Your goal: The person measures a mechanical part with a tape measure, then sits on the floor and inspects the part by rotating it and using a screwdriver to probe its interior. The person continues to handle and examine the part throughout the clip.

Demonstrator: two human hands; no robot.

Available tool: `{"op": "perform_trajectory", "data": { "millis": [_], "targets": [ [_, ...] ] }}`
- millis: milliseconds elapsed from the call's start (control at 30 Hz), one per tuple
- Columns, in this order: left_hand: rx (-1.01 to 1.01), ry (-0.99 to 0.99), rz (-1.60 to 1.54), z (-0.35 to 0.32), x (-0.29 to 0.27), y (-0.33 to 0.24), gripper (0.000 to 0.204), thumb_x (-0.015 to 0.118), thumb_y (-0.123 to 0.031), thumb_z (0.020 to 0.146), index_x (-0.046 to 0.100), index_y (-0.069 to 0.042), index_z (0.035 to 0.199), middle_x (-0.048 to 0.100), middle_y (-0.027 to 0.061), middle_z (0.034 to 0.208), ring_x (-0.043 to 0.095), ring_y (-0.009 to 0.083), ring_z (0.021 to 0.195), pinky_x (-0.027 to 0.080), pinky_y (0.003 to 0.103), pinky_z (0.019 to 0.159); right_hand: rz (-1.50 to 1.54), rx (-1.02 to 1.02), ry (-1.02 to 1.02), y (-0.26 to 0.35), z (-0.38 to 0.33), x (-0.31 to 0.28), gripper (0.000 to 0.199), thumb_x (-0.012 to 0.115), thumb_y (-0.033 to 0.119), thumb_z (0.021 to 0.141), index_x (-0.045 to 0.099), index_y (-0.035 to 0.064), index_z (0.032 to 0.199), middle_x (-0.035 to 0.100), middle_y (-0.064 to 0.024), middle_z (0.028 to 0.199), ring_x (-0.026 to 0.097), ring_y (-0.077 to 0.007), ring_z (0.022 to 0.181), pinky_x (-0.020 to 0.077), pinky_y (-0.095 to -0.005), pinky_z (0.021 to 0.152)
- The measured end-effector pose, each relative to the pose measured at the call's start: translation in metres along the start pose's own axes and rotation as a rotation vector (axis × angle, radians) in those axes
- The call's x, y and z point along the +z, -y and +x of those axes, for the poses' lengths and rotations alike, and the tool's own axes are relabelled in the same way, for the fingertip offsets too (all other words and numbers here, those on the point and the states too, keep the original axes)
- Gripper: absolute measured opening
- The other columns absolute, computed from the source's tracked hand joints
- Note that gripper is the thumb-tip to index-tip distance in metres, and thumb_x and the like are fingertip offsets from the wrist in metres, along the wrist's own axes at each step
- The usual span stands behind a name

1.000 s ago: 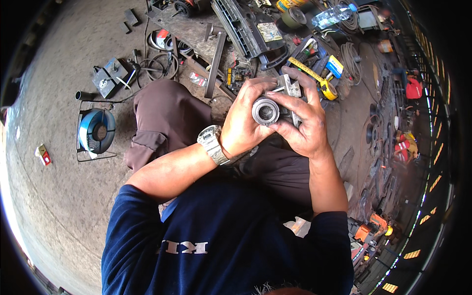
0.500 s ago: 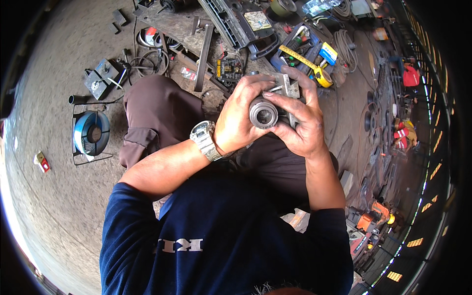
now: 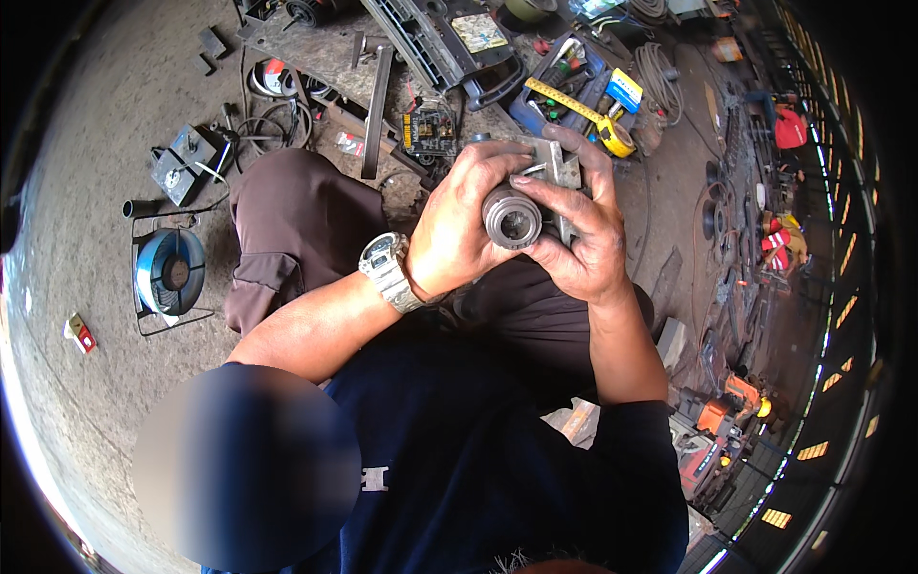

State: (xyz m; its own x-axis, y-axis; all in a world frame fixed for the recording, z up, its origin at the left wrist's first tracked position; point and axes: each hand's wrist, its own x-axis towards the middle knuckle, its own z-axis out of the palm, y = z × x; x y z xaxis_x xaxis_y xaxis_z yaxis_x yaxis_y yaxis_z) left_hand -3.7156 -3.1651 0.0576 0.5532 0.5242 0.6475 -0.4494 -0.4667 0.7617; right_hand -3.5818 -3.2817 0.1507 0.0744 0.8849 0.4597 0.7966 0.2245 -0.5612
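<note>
Both my hands are wrapped round a grey metal machine part [image 3: 513, 220], held above my lap. A round, ringed collar with a hollow centre faces up toward me, and a squarish metal body shows behind it between my fingers. My left hand [image 3: 461, 215], with a watch on its wrist, grips the part's left side. From the right, my right hand [image 3: 591, 239] holds it, with a finger across the body and the thumb by the collar. The fingers look smudged dark. Much of the part's underside is hidden by my palms.
Ahead lie a blue tool tray [image 3: 574, 81], a yellow tape measure [image 3: 614, 137], a circuit board [image 3: 428, 129] and a flat metal bar [image 3: 377, 113]. At left stand a blue wire spool [image 3: 170, 271] and a metal box [image 3: 190, 163]. Orange tools [image 3: 719, 411] lie right.
The surroundings have shifted slightly left and up in view. My hands keep the same hold on the metal part, which looks hardly turned.
</note>
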Motion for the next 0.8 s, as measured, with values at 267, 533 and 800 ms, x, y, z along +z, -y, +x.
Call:
{"op": "perform_trajectory", "data": {
  "millis": [267,533,800],
  "targets": [
    [-0.025,0.022,-0.003,-0.0007,-0.0018,-0.0012,0.082,0.089,-0.049,0.077,0.056,-0.003,0.136,0.062,0.0208,0.135,0.061,0.0414,0.128,0.05,0.051,0.105,-0.001,-0.002,-0.01,-0.0003,-0.0013,0.0005,0.05,0.089,0.033,0.08,0.078,0.0101,0.123,0.053,-0.0247,0.148,0.055,-0.0411,0.135,0.0464,-0.0503,0.112],
    [-0.039,0.016,-0.004,-0.0003,-0.0014,-0.0014,0.08,0.09,-0.045,0.077,0.056,-0.002,0.136,0.062,0.0206,0.135,0.061,0.041,0.127,0.05,0.05,0.105,-0.023,0.003,-0.013,-0.0011,-0.0016,0.001,0.05,0.089,0.033,0.08,0.078,0.0097,0.123,0.053,-0.0246,0.148,0.055,-0.0411,0.136,0.0457,-0.0504,0.113],
    [-0.049,0.025,0.004,0.0018,-0.0027,-0.0026,0.08,0.088,-0.048,0.08,0.055,-0.003,0.136,0.062,0.02,0.135,0.061,0.0414,0.126,0.051,0.05,0.105,-0.02,-0.005,-0.006,-0.0027,0.0003,0.0,0.05,0.088,0.034,0.081,0.078,0.008,0.123,0.052,-0.0243,0.148,0.053,-0.0419,0.137,0.044,-0.0506,0.115]
  ]
}}
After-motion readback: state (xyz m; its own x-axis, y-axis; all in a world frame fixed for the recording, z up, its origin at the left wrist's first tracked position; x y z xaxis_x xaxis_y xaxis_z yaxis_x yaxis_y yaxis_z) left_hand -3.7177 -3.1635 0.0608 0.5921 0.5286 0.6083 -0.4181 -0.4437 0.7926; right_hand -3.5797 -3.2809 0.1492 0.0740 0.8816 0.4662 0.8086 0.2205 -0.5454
